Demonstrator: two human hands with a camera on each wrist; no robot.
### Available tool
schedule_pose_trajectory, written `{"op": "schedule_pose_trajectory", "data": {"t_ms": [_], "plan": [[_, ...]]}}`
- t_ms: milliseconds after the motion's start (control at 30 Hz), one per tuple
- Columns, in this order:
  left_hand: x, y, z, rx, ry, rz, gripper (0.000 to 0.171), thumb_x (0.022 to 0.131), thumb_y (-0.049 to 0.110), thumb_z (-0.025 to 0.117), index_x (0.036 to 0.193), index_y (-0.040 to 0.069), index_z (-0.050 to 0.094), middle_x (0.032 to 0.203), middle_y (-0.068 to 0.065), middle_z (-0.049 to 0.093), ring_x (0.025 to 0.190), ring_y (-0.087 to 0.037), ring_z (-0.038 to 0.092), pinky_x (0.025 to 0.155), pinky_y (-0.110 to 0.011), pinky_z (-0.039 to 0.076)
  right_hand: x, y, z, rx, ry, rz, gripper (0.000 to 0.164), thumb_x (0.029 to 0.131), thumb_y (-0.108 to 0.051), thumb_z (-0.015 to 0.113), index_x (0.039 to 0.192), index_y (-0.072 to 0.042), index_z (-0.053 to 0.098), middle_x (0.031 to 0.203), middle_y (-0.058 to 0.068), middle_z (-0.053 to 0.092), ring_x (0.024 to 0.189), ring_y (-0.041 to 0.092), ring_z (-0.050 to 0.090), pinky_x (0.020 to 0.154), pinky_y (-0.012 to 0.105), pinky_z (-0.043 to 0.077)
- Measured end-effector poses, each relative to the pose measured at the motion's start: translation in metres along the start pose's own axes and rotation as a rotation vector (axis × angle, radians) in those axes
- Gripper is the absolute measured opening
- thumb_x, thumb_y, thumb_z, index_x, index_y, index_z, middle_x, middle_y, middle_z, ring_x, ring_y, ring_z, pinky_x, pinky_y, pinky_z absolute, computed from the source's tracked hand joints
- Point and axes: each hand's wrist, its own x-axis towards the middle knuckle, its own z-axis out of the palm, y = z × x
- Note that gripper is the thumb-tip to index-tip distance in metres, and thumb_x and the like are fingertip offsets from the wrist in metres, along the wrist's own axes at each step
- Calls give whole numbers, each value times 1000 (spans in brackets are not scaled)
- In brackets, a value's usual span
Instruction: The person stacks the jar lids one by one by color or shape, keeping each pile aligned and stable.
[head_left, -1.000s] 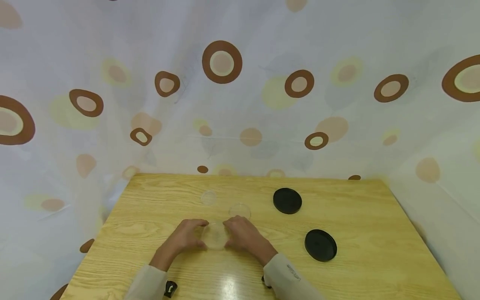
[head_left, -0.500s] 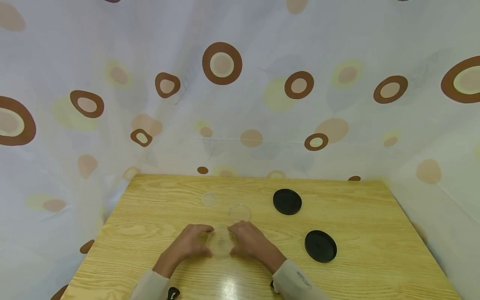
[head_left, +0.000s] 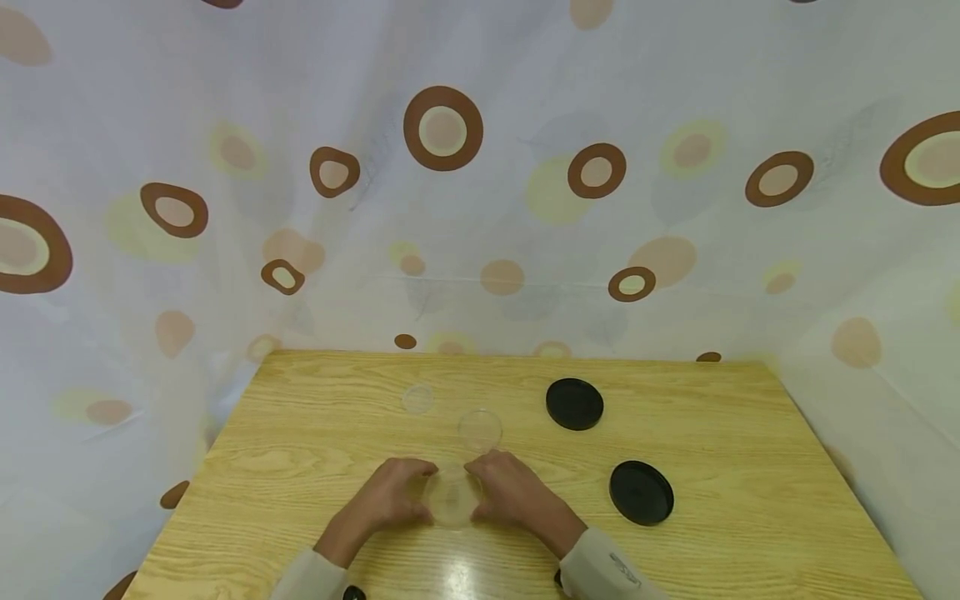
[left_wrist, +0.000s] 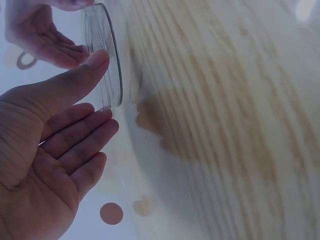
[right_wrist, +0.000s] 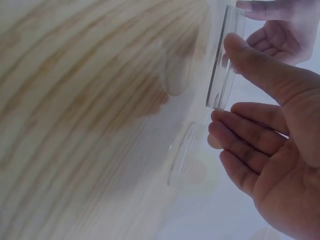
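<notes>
Hands (head_left: 392, 493) (head_left: 516, 493) drew clear dish (head_left: 453, 497) nearer; only head view shows black dishes (head_left: 574, 404) (head_left: 641, 492)

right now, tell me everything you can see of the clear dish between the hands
The clear dish is round and shallow, with a low wall, and looks like glass or clear plastic. Fine lines run along its side; whether it is one piece or two stacked is unclear. It is roughly level, apparently held just above the wooden table, between the left hand and the right hand, which grip its edge from opposite sides.
</notes>
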Motion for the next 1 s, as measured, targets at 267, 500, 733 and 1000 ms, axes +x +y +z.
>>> {"op": "schedule_pose_trajectory", "data": {"t_ms": [267, 500, 733, 1000], "plan": [[-2, 5, 7, 16, 5, 26, 63, 61, 21, 87, 116, -1, 64, 118, -16, 66, 112, -34, 61, 97, -46, 49, -6, 1, 2, 9, -30, -4, 60, 68, -35, 84, 117, -6, 65, 110, 5, 69, 102, 19, 62, 92, 34, 51], [-2, 8, 10, 31, 14, 46, 62, 61, 22, 88, 114, 0, 65, 115, -12, 68, 110, -31, 63, 96, -45, 50, -12, 4, 3, 19, -23, -7, 57, 67, -33, 85, 114, -5, 66, 106, 4, 70, 98, 18, 62, 90, 34, 51], [0, 11, 14, 38, 10, 36, 61, 60, 24, 88, 113, 2, 66, 113, -10, 69, 108, -30, 63, 96, -44, 50, -17, 8, 6, 20, -3, -13, 57, 65, -32, 86, 112, -5, 67, 103, 3, 70, 96, 17, 63, 89, 32, 51], [2, 14, 17, 53, 3, 57, 63, 60, 24, 88, 113, 2, 65, 113, -10, 69, 107, -28, 64, 95, -42, 51, -20, 11, 7, 25, 21, -31, 56, 64, -30, 87, 109, -5, 67, 101, 2, 71, 94, 16, 63, 87, 31, 52]]}}
